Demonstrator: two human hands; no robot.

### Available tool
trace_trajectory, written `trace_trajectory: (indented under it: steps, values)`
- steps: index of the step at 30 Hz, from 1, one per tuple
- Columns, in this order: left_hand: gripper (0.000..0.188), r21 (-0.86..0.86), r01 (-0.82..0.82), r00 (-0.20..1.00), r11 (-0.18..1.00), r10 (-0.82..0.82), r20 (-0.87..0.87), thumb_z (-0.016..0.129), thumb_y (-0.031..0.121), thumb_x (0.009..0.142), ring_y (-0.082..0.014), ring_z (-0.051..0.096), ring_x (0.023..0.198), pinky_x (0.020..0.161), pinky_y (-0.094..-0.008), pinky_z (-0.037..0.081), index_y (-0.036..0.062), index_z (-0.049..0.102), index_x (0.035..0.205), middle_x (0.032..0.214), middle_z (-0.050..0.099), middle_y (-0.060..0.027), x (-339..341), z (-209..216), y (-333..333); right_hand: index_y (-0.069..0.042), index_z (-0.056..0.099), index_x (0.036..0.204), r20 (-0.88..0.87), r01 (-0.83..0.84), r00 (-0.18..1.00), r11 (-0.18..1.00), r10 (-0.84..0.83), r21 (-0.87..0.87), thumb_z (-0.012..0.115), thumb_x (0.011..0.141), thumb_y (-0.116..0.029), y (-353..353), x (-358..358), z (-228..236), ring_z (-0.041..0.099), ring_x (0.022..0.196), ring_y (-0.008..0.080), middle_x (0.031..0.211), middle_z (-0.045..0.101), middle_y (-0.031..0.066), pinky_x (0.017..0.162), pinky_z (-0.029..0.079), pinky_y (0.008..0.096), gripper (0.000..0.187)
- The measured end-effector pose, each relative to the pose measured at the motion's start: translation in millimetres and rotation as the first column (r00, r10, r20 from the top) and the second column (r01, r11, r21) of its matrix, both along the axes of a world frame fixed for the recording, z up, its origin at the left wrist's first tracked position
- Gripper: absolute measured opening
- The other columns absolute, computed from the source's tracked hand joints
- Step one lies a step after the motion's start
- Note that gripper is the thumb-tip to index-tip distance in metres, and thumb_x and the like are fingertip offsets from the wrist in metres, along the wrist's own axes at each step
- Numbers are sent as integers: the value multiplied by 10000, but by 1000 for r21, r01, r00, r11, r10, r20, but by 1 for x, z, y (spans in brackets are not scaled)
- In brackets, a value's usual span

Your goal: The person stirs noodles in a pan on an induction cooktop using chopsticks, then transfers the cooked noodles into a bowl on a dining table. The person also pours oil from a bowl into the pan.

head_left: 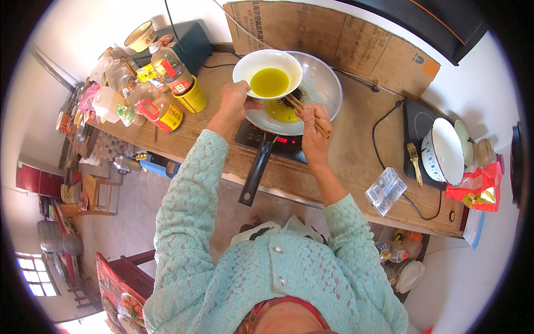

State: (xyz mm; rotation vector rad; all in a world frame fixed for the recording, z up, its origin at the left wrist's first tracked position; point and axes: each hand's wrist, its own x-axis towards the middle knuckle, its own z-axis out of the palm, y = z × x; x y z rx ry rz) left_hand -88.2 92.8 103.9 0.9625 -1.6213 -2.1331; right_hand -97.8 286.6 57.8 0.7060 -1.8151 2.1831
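My left hand (236, 103) grips the rim of a white bowl (242, 67) with yellow-green oil (269, 82) in it. The bowl is held over the left part of a light grey frying pan (328, 83). My right hand (315, 131) is closed round a pair of wooden chopsticks (296, 102), whose tips point down into the pan. Yellow liquid and a dark patch of small bits (299, 99) lie in the pan, partly hidden by the bowl. Under the pan sits a black induction cooker (250, 135) with a lit red display. The pan's black handle (257, 172) points toward me.
Oil bottles (172, 72), a yellow tin (193, 96) and bags crowd the table's left. To the right are a second cooktop (414, 119), an enamel basin (445, 150), a brush (415, 161), a clear plastic packet (386, 191) and a red bag (475, 187). Cardboard (334, 39) stands behind.
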Motion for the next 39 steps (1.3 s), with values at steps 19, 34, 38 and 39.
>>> trace_trajectory:
  steps: [19, 34, 38, 39]
  values:
    - [319, -3, -83, 995, 997, 83, -46, 454, 67, 819, -294, 594, 584, 472, -412, 552, -174, 470, 1028, 819, 573, -236, -6, 10, 18, 40, 543, 802, -69, 6, 998, 995, -13, -97, 524, 942, -168, 21, -25, 18, 509, 792, 145, 820, 508, 71, 729, 445, 271, 252]
    - [322, -18, -170, 984, 985, 169, -48, 474, 64, 797, -303, 575, 567, 447, -448, 542, -166, 476, 1022, 844, 559, -242, 0, -3, 43, 30, 507, 863, 257, -214, 928, 950, 270, -226, 481, 967, -234, 31, -26, -7, 582, 905, 174, 922, 508, 70, 857, 508, 296, 285]
    - [341, 5, -211, 977, 977, 211, -10, 471, 62, 791, -301, 569, 559, 453, -453, 546, -174, 456, 1037, 832, 554, -239, 3, -1, 47, 26, 473, 866, 236, -128, 945, 919, 227, -373, 459, 973, -227, 34, -33, -2, 588, 963, 216, 958, 504, 85, 904, 511, 321, 275]
    - [342, 15, -213, 976, 977, 213, -34, 472, 66, 793, -301, 569, 559, 452, -453, 546, -174, 456, 1037, 827, 554, -239, 7, -2, 45, 24, 465, 864, 230, -116, 946, 904, 226, -412, 453, 975, -223, 34, -35, 3, 587, 975, 225, 959, 503, 89, 911, 512, 328, 271]
